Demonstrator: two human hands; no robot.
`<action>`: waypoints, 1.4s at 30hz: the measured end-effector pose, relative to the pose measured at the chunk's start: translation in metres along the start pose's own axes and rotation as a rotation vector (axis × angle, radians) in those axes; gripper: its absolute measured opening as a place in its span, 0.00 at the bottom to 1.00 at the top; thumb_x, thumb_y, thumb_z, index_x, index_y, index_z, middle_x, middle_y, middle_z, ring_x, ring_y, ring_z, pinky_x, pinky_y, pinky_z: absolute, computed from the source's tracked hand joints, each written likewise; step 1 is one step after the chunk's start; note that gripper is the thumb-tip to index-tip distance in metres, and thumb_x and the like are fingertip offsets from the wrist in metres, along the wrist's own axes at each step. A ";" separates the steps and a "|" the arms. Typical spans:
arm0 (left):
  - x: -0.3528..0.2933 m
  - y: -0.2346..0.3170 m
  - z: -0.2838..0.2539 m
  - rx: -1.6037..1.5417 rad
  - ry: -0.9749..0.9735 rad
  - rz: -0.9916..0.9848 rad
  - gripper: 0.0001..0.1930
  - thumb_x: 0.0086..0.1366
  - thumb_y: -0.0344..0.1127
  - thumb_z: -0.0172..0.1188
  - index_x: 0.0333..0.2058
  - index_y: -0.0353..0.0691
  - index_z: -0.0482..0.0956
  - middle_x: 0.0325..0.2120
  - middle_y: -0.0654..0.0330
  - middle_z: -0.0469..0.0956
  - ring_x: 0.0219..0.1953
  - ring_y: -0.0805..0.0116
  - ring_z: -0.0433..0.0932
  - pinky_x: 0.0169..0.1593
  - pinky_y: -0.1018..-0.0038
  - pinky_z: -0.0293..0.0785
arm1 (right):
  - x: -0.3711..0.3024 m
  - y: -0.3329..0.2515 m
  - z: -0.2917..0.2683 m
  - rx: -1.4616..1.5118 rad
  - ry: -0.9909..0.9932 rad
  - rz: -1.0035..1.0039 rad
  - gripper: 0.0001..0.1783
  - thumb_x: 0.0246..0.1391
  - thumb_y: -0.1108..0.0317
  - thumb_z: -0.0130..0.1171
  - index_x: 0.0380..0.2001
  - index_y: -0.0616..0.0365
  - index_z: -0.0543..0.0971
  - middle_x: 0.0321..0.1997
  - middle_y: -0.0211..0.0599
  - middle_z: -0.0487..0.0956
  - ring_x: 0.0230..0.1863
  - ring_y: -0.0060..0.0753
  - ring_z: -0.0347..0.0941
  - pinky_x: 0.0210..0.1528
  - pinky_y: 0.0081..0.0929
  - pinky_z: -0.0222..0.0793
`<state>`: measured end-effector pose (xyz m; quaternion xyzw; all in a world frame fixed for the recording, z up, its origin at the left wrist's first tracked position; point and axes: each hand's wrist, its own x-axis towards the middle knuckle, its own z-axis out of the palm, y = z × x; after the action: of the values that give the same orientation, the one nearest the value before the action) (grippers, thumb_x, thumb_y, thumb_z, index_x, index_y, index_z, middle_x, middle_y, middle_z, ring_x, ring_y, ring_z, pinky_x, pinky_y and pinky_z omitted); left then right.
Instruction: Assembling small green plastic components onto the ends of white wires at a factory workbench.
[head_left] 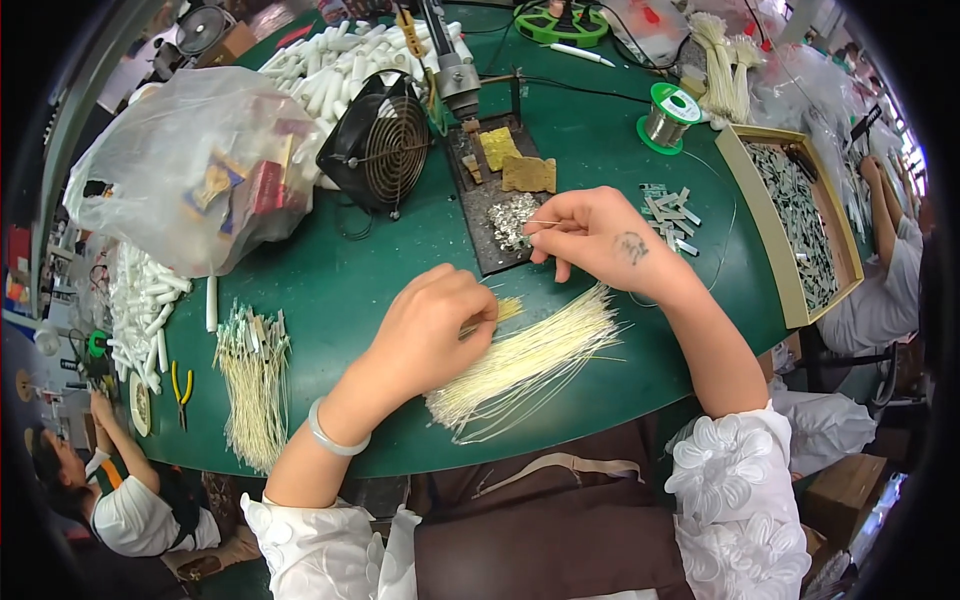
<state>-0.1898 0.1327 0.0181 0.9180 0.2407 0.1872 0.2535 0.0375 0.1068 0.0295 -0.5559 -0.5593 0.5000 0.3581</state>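
My right hand (592,235) is closed in a pinch on a thin solder wire (541,222), its tip beside a small heap of silvery solder bits (512,220). My left hand (432,325) hangs over the table with its fingers curled; what they hold, if anything, is hidden. Under and beside it lies a large bundle of pale yellow wires (530,360), with a shorter yellow bunch (508,308) next to the fingertips. The heap rests on a dark metal plate (487,255), below a soldering fixture (458,90) and next to a yellow sponge (498,148) and a brown one (528,174).
Left of the hands lie wires with small boards attached (250,380) and yellow-handled pliers (181,395). A black fan (378,145) and a plastic bag (190,160) stand behind. To the right are a solder spool (668,118), loose small strips (670,212) and a parts box (848,250).
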 end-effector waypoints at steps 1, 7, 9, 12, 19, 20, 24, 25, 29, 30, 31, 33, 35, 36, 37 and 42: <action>0.001 0.000 0.001 0.022 -0.020 0.010 0.05 0.46 0.24 0.62 0.23 0.38 0.75 0.22 0.60 0.73 0.26 0.62 0.70 0.34 0.70 0.67 | 0.001 0.000 0.001 0.004 0.003 0.004 0.12 0.55 0.71 0.56 0.37 0.71 0.76 0.29 0.38 0.79 0.22 0.19 0.73 0.26 0.17 0.69; 0.006 -0.003 0.005 0.051 -0.012 0.019 0.05 0.46 0.24 0.61 0.22 0.38 0.74 0.21 0.60 0.72 0.26 0.62 0.69 0.33 0.69 0.67 | 0.001 -0.003 0.002 -0.051 -0.017 0.024 0.10 0.56 0.70 0.56 0.34 0.70 0.77 0.26 0.36 0.79 0.22 0.19 0.72 0.25 0.18 0.69; 0.007 -0.003 0.005 0.062 -0.022 0.017 0.05 0.46 0.24 0.61 0.22 0.38 0.74 0.21 0.60 0.72 0.26 0.61 0.69 0.33 0.69 0.67 | 0.001 -0.001 0.003 -0.065 -0.023 0.014 0.10 0.56 0.70 0.56 0.31 0.69 0.76 0.25 0.35 0.78 0.22 0.19 0.72 0.25 0.18 0.68; 0.007 -0.004 0.006 0.072 -0.032 0.011 0.04 0.46 0.25 0.61 0.22 0.37 0.74 0.21 0.60 0.71 0.26 0.61 0.68 0.33 0.69 0.67 | 0.001 -0.003 0.005 -0.051 -0.022 0.014 0.10 0.56 0.70 0.57 0.31 0.68 0.76 0.25 0.34 0.77 0.22 0.19 0.71 0.26 0.18 0.68; 0.012 -0.006 0.000 -0.108 0.099 0.035 0.04 0.54 0.25 0.59 0.29 0.36 0.73 0.24 0.60 0.71 0.29 0.66 0.69 0.36 0.73 0.67 | 0.001 0.003 0.008 -0.082 -0.015 -0.062 0.09 0.55 0.69 0.58 0.30 0.67 0.77 0.24 0.31 0.77 0.22 0.17 0.70 0.26 0.18 0.68; 0.012 -0.005 0.000 -0.105 0.099 0.038 0.04 0.54 0.25 0.59 0.29 0.36 0.73 0.24 0.60 0.71 0.29 0.66 0.69 0.36 0.73 0.67 | -0.001 0.002 0.007 -0.125 -0.016 -0.072 0.09 0.54 0.69 0.58 0.31 0.67 0.78 0.24 0.30 0.76 0.22 0.17 0.69 0.25 0.18 0.68; 0.009 -0.010 -0.001 -0.488 0.112 -0.273 0.05 0.59 0.27 0.58 0.34 0.34 0.74 0.28 0.64 0.74 0.32 0.75 0.71 0.39 0.79 0.68 | -0.002 -0.001 0.013 -0.178 -0.019 -0.095 0.09 0.53 0.69 0.59 0.32 0.66 0.80 0.23 0.30 0.77 0.21 0.16 0.69 0.25 0.17 0.67; 0.009 -0.012 -0.001 -0.552 0.105 -0.311 0.05 0.60 0.27 0.58 0.34 0.33 0.75 0.29 0.65 0.74 0.34 0.78 0.71 0.39 0.80 0.68 | -0.002 -0.002 0.014 -0.180 -0.018 -0.095 0.09 0.53 0.69 0.59 0.32 0.66 0.80 0.23 0.30 0.77 0.21 0.16 0.69 0.25 0.17 0.67; 0.006 -0.017 0.003 -0.695 0.129 -0.352 0.06 0.59 0.25 0.60 0.35 0.32 0.75 0.31 0.64 0.76 0.35 0.78 0.73 0.41 0.81 0.70 | -0.003 0.000 0.019 -0.177 -0.018 -0.141 0.09 0.51 0.70 0.60 0.32 0.65 0.80 0.24 0.29 0.78 0.22 0.15 0.68 0.26 0.17 0.67; 0.005 -0.017 0.003 -0.718 0.159 -0.371 0.07 0.58 0.23 0.61 0.36 0.31 0.75 0.31 0.63 0.77 0.35 0.78 0.74 0.41 0.81 0.71 | -0.003 0.001 0.020 -0.184 -0.022 -0.184 0.09 0.50 0.70 0.60 0.32 0.64 0.80 0.24 0.29 0.78 0.22 0.14 0.68 0.26 0.17 0.66; 0.005 -0.017 0.004 -0.743 0.187 -0.387 0.08 0.56 0.22 0.62 0.36 0.31 0.75 0.31 0.62 0.77 0.35 0.78 0.75 0.42 0.81 0.72 | -0.004 0.000 0.021 -0.186 -0.020 -0.183 0.09 0.50 0.70 0.60 0.32 0.64 0.80 0.24 0.29 0.78 0.22 0.14 0.68 0.26 0.17 0.66; 0.006 -0.015 0.005 -0.723 0.186 -0.398 0.09 0.55 0.21 0.63 0.36 0.30 0.75 0.31 0.61 0.78 0.34 0.77 0.76 0.41 0.81 0.72 | -0.005 0.000 0.023 -0.239 -0.021 -0.245 0.08 0.48 0.71 0.61 0.32 0.63 0.81 0.24 0.30 0.78 0.22 0.14 0.68 0.27 0.17 0.66; 0.005 -0.013 0.005 -0.702 0.186 -0.412 0.11 0.54 0.20 0.63 0.36 0.30 0.75 0.30 0.60 0.78 0.34 0.77 0.76 0.41 0.81 0.73 | -0.005 -0.001 0.025 -0.245 -0.022 -0.251 0.07 0.47 0.71 0.61 0.30 0.62 0.80 0.23 0.31 0.78 0.22 0.15 0.68 0.26 0.18 0.66; 0.005 -0.013 0.006 -0.681 0.192 -0.401 0.11 0.54 0.20 0.64 0.36 0.30 0.75 0.30 0.60 0.78 0.33 0.77 0.76 0.40 0.81 0.73 | -0.005 -0.002 0.026 -0.251 -0.022 -0.256 0.06 0.47 0.71 0.61 0.29 0.62 0.80 0.22 0.31 0.77 0.21 0.15 0.68 0.26 0.18 0.66; 0.004 -0.012 0.007 -0.660 0.200 -0.392 0.11 0.53 0.21 0.64 0.36 0.30 0.75 0.29 0.61 0.78 0.32 0.78 0.76 0.39 0.82 0.73 | -0.005 -0.003 0.027 -0.250 -0.024 -0.257 0.06 0.47 0.71 0.61 0.29 0.62 0.80 0.22 0.31 0.77 0.21 0.15 0.68 0.26 0.18 0.66; 0.005 -0.006 0.007 -0.597 0.213 -0.416 0.08 0.54 0.22 0.64 0.33 0.30 0.77 0.28 0.62 0.78 0.31 0.79 0.75 0.38 0.82 0.73 | -0.001 0.006 0.032 -0.356 0.039 -0.435 0.05 0.44 0.72 0.61 0.27 0.61 0.78 0.18 0.31 0.74 0.19 0.20 0.68 0.24 0.21 0.65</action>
<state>-0.1850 0.1375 0.0104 0.7106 0.3815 0.2881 0.5162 0.0084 0.0996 0.0163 -0.4864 -0.7376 0.2944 0.3643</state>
